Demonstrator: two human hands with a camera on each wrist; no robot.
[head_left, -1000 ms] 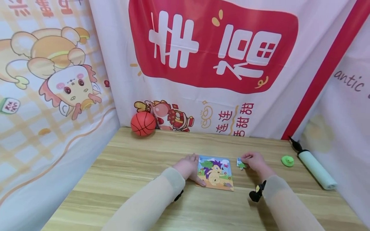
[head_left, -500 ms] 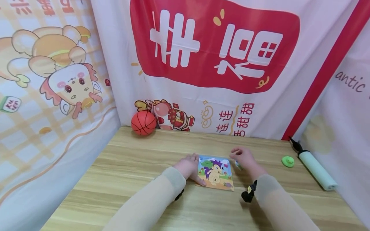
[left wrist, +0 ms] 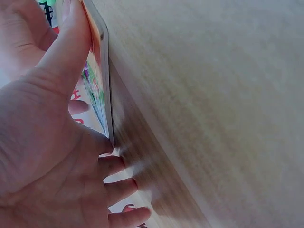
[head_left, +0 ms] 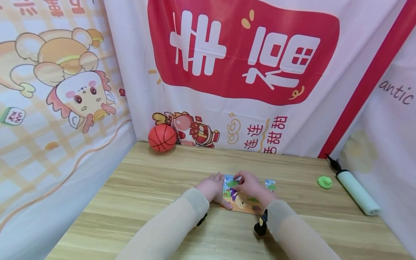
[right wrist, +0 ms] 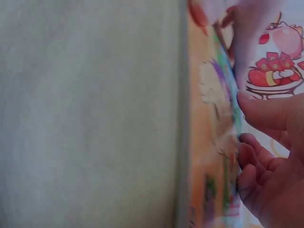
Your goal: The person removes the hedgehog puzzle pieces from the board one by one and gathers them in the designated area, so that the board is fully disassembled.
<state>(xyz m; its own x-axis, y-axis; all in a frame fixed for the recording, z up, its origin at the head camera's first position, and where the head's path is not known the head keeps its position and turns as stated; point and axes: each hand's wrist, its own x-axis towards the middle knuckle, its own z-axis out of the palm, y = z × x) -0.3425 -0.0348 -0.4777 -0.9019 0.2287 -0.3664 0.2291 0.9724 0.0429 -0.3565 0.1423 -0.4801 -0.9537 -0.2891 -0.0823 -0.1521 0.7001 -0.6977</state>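
A hedgehog jigsaw puzzle (head_left: 240, 204) lies in its thin tray on the wooden table. Along its left edge rests my left hand (head_left: 212, 188), fingers straight and spread on the tabletop, thumb over the near left corner. In the left wrist view the thumb (left wrist: 71, 45) lies against the puzzle's edge. Across the upper part of the picture reaches my right hand (head_left: 251, 187), with bent fingers and its thumb at the surface. Whether it pinches a piece I cannot tell. One loose puzzle piece (head_left: 270, 185), blue and green, lies just right of the tray.
At the back left stands a small red basketball (head_left: 162, 138) by the printed curtain (head_left: 136, 104). A green toy duck (head_left: 325, 182) sits on the right side of the table, near a pale green hand pump (head_left: 357, 192) with a black nozzle.
My right hand has left the loose piece on the table and moved left, over the puzzle. My left hand stays at the puzzle's left edge.
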